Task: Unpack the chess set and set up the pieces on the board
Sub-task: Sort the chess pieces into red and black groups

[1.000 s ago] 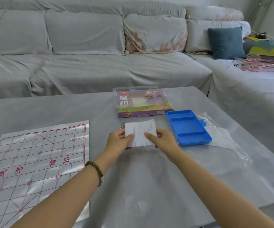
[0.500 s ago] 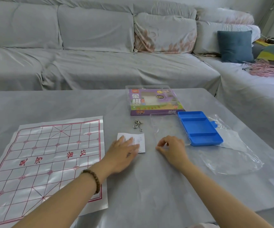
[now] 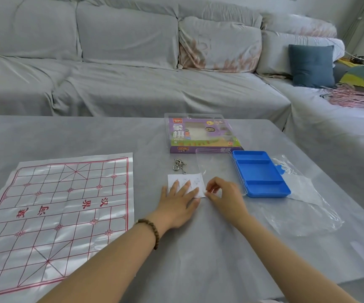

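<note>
A white plastic board sheet (image 3: 54, 206) with red grid lines lies flat at the table's left. A small white paper slip (image 3: 195, 181) lies mid-table. My left hand (image 3: 179, 204) rests flat on it, fingers spread. My right hand (image 3: 225, 195) sits at the slip's right edge with fingertips curled together; whether it pinches the slip is unclear. A purple chess box (image 3: 203, 134) stands behind. A blue three-compartment tray (image 3: 262, 173) with a clear lid (image 3: 211, 162) open to its left lies to the right. No chess pieces show.
Metal rings (image 3: 179, 166) lie just beyond the slip. A crumpled clear plastic bag (image 3: 303, 202) spreads right of the tray. A grey covered sofa (image 3: 133, 68) wraps the back and right, with a dark blue cushion (image 3: 312, 65).
Both hands held the slip up a second ago; it now lies on the table under my left hand. My right hand moved left to the slip's edge. The view shifted.
</note>
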The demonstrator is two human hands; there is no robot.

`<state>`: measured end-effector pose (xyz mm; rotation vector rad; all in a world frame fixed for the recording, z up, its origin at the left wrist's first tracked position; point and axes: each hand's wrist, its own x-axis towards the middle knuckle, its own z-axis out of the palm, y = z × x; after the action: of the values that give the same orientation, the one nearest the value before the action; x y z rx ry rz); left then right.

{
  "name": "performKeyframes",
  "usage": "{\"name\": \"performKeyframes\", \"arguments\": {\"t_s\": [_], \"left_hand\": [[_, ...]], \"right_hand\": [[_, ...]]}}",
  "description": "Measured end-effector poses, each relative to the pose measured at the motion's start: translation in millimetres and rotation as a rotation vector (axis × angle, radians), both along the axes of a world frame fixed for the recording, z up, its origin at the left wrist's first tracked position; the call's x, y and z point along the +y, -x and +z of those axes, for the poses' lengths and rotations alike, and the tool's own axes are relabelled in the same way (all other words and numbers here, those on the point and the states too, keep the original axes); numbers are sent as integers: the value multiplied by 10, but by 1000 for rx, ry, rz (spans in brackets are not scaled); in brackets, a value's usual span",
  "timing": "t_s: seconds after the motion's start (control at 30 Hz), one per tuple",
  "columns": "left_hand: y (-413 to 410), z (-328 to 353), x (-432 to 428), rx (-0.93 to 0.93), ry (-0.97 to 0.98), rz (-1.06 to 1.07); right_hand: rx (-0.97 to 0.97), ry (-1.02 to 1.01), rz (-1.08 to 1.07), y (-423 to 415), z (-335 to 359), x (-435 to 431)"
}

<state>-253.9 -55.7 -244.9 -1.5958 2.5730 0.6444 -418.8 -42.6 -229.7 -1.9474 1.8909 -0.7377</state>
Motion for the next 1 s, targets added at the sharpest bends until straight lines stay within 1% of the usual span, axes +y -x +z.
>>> {"name": "performKeyframes", "arguments": {"t_s": [0.2,0.3,0.37,0.43,0.5,0.57,0.7,0.8,0.93,1.0], "left_hand": [[5,-25,-37,50,64,-15],[-155,-5,0,122,125,14],[-388,43,62,120,180,32],[-748,78,152,90,231,68],[-1213,71,259,57,255,134],[-1696,42,374,-18,229,225],[-2372,31,633,-180,135,372],[-2579,27,761,-176,74,377],[-2674,-93,751,-136,112,320],[-2714,-134,711,-134,118,314]], "right_hand": [[73,-42,-8,48,-104,49],[124,25,-23,-45,-81,109],[64,114,-29,-221,-70,167],[-11,150,32,-506,-72,229],[-39,113,127,-879,-64,305],[-30,43,188,-1246,-70,387],[86,-86,260,-1796,-165,528],[174,-107,258,-2006,-270,631],[313,-77,241,-2072,-407,653],[347,-86,232,-2096,-407,632]]}}
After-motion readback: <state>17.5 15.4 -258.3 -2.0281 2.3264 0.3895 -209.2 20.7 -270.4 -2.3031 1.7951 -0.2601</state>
